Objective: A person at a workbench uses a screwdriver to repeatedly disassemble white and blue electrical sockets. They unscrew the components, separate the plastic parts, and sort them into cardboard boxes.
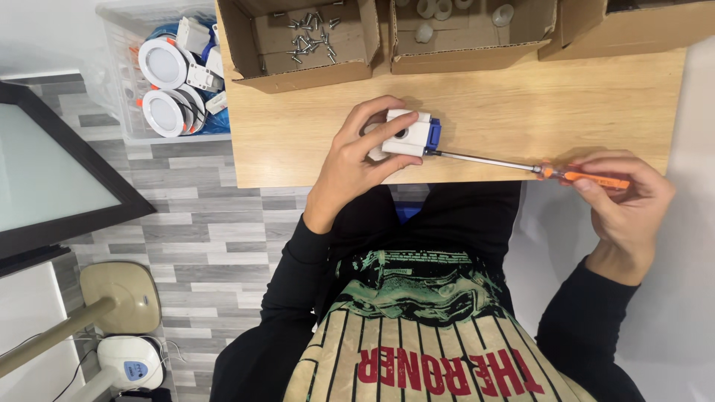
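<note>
The left hand [350, 160] is wrapped around a small white box [406, 134] with a blue end, holding it down on the wooden table [521, 104] near the front edge. The fingers curl over the top and the thumb presses from below. The right hand [622, 197] is closed around the orange handle of a screwdriver [521, 165], out past the table's edge. The long metal shaft runs from that hand straight across to the blue end of the box, where its tip touches. The two hands are well apart, joined only by the tool.

At the back of the table stand open cardboard boxes. One box [298, 45] has a pile of small screws [311, 36] in it. The next box [469, 33] holds little white round parts. Left of the table, on the floor, a clear plastic bin [123, 67] is filled with round white lamps with orange clips.
</note>
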